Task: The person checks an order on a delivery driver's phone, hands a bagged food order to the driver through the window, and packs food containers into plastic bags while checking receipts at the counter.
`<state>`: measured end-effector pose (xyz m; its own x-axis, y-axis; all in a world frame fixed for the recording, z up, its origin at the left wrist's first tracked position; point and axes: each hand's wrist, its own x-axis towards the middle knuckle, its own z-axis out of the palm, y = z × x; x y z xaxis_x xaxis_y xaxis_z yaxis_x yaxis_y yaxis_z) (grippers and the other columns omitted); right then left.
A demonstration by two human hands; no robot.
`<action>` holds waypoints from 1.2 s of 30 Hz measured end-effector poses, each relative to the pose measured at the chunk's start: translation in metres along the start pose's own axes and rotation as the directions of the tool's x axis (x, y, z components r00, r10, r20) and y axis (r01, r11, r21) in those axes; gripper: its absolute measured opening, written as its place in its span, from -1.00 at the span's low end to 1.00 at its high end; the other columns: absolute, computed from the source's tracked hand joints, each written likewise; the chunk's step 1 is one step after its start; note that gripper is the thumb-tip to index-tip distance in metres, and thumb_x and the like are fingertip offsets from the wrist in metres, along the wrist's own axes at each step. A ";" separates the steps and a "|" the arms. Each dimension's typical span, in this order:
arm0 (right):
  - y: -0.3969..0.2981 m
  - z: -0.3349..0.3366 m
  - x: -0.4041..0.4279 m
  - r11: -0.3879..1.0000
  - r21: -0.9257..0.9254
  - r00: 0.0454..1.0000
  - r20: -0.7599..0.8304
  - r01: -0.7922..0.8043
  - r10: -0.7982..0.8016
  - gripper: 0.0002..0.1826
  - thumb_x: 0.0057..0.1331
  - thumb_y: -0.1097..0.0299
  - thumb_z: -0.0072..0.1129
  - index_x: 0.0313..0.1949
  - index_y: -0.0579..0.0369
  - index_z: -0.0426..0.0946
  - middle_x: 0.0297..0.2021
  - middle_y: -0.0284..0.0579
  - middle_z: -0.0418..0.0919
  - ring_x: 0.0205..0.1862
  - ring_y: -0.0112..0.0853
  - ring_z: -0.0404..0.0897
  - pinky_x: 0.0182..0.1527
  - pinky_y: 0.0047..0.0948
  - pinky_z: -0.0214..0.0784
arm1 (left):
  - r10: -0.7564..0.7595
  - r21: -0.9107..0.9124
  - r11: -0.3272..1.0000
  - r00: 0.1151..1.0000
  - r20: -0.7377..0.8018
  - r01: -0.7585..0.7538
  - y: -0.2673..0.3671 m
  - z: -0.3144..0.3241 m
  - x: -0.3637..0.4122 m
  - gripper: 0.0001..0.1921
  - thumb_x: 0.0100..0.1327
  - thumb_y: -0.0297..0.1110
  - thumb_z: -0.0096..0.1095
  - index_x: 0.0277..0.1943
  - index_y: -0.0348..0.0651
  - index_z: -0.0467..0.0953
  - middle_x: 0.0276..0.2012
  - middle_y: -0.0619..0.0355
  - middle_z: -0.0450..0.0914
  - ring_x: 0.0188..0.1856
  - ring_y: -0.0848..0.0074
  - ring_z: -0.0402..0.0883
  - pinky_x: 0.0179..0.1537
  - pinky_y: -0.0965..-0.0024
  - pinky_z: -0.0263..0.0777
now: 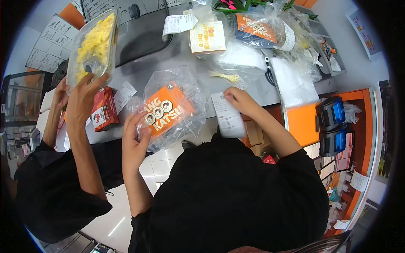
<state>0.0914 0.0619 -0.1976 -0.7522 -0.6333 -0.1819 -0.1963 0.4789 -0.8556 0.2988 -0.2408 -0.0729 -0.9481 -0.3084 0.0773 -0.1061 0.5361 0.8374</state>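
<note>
An orange cardboard food box (pixel 169 109) with printed cartoon faces lies tilted inside a clear plastic bag (pixel 197 91) at the counter's front edge. My left hand (pixel 135 137) grips the bag's left side, with the thumb and fingers around that end of the box. Between thumb and fingers, my right hand (pixel 239 101) pinches the top of a long printed paper receipt (pixel 226 117). The receipt hangs just right of the bag, over the front edge of the counter, its lower end blurred.
A co-worker's hands (pixel 84 90) lift a clear tray of yellow food (pixel 96 44) at left, above a red box (pixel 104 110). Bagged food boxes (pixel 207 38), white plastic bags (pixel 292 80) and black scissors (pixel 270 71) lie on the grey counter (pixel 186 58). Card terminals (pixel 330 126) stand at right.
</note>
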 end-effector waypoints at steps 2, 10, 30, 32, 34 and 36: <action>0.013 0.010 0.010 0.877 -0.249 0.904 -0.008 0.412 -0.427 -0.84 0.12 0.58 0.04 -0.26 0.20 0.39 -0.26 -0.02 0.43 -0.11 -0.11 0.45 -0.06 -0.32 0.31 | -0.004 0.005 1.000 1.000 -0.003 0.004 0.001 0.001 0.000 -0.57 0.15 -0.50 0.15 0.12 -0.14 0.41 0.19 -0.09 0.28 0.25 0.23 0.27 0.23 0.27 0.13; 0.007 0.017 0.020 0.895 -0.269 0.892 -0.187 0.355 -0.411 -0.78 0.08 0.67 0.04 -0.25 0.18 0.38 -0.23 -0.02 0.33 -0.11 -0.10 0.40 -0.08 -0.30 0.29 | 0.164 0.693 0.695 0.896 -0.411 0.191 0.054 -0.001 0.007 -0.47 0.11 -0.46 0.22 0.19 -0.12 0.33 -0.01 -0.08 0.38 0.07 0.06 0.36 0.08 0.08 0.22; 0.022 -0.019 0.052 0.822 -0.286 0.870 0.136 0.493 -0.474 -0.81 0.05 0.60 0.15 -0.30 0.17 0.44 -0.21 -0.06 0.36 -0.10 -0.17 0.41 -0.05 -0.35 0.31 | 0.332 0.297 0.896 0.942 0.041 -0.329 -0.043 0.268 0.035 -0.32 -0.17 -0.54 0.16 0.17 -0.30 0.32 0.14 -0.13 0.29 0.09 -0.04 0.29 0.13 0.03 0.20; 0.024 -0.020 0.059 0.781 -0.354 0.857 0.236 0.515 -0.458 -0.82 0.10 0.57 0.10 -0.26 0.16 0.43 -0.21 -0.07 0.39 -0.08 -0.16 0.40 -0.03 -0.35 0.30 | 0.315 0.276 0.909 0.949 0.034 -0.312 -0.044 0.270 0.036 -0.31 -0.18 -0.54 0.14 0.17 -0.30 0.32 0.15 -0.13 0.28 0.08 -0.05 0.29 0.13 0.03 0.20; 0.019 -0.021 0.062 0.757 -0.387 0.849 0.279 0.526 -0.448 -0.83 0.12 0.57 0.07 -0.26 0.16 0.41 -0.20 -0.06 0.39 -0.09 -0.15 0.41 -0.03 -0.35 0.30 | 0.294 0.258 0.921 0.955 0.028 -0.291 -0.042 0.267 0.038 -0.31 -0.20 -0.55 0.12 0.16 -0.31 0.32 0.17 -0.13 0.27 0.07 -0.06 0.30 0.13 0.04 0.21; 0.020 -0.020 0.067 0.732 -0.418 0.842 0.318 0.538 -0.436 -0.84 0.14 0.56 0.03 -0.25 0.17 0.40 -0.19 -0.05 0.39 -0.10 -0.13 0.41 -0.04 -0.35 0.31 | 0.296 0.216 0.927 0.952 0.076 -0.305 -0.038 0.263 0.040 -0.31 -0.21 -0.56 0.12 0.16 -0.30 0.33 0.23 -0.16 0.22 0.06 -0.05 0.31 0.16 0.00 0.17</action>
<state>0.0250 0.0413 -0.2170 -0.3474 -0.9354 0.0660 -0.8110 0.2643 -0.5220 0.1861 -0.0672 -0.2435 -0.9569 -0.0755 0.2804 0.1264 0.7610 0.6363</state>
